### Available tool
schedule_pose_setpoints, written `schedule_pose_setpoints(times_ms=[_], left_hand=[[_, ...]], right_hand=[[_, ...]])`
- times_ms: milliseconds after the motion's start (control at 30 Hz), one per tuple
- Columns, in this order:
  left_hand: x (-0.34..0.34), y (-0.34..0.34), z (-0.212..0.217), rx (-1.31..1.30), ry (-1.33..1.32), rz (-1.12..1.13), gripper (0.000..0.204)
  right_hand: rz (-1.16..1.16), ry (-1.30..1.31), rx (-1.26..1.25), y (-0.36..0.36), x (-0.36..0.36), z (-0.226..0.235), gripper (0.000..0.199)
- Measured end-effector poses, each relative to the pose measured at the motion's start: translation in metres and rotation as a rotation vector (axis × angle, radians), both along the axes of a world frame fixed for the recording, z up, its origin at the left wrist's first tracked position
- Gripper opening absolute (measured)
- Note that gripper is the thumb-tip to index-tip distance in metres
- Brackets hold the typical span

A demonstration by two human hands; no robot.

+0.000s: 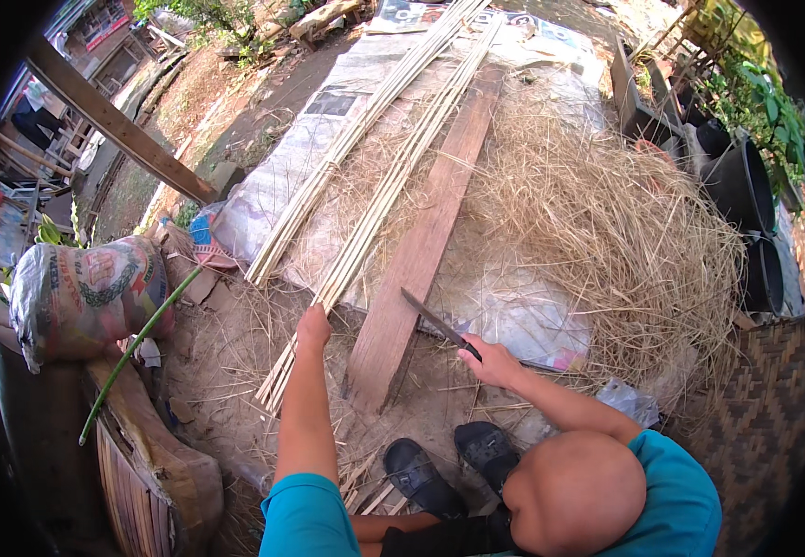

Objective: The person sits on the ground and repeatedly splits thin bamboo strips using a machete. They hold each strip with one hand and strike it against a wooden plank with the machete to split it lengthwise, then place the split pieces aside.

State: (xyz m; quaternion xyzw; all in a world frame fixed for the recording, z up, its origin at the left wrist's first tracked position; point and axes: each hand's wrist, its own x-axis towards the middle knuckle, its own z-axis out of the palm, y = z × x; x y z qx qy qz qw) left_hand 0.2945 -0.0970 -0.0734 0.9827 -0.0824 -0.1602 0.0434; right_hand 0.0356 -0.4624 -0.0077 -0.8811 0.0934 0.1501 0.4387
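My left hand [312,328] is closed around the near end of a long bundle of thin pale bamboo strips [370,209] that stretches away over the ground. My right hand [493,361] grips the dark handle of a long knife [432,317], whose blade points up and to the left, just above the near part of a wooden plank [426,232]. The plank lies between my two hands. A second bundle of strips [328,162] lies to the left of the first. My feet in black sandals [418,475] rest below the plank's end.
A big heap of dry straw-like shavings [616,213] covers the right side on a white tarp [272,181]. A filled sack [77,297], a green stick [135,345] and a wooden beam [115,125] are on the left. Black pots [741,181] and a woven mat [769,408] are on the right.
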Motion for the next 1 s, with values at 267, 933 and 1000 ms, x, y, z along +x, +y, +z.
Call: schedule_pose_setpoints(times_ms=[267, 933, 1000], left_hand=[[-0.018, 0.011, 0.004, -0.130, -0.026, 0.166, 0.040], [0.062, -0.013, 0.189, -0.632, -0.270, 0.181, 0.062], [0.054, -0.030, 0.174, -0.777, 0.082, 0.234, 0.048]], right_hand=[[-0.035, 0.074, 0.078, 0.014, -0.003, 0.013, 0.060], [0.103, 0.081, 0.151, 0.018, -0.016, 0.008, 0.055], [0.368, -0.134, 0.163, 0.041, -0.014, 0.004, 0.050]])
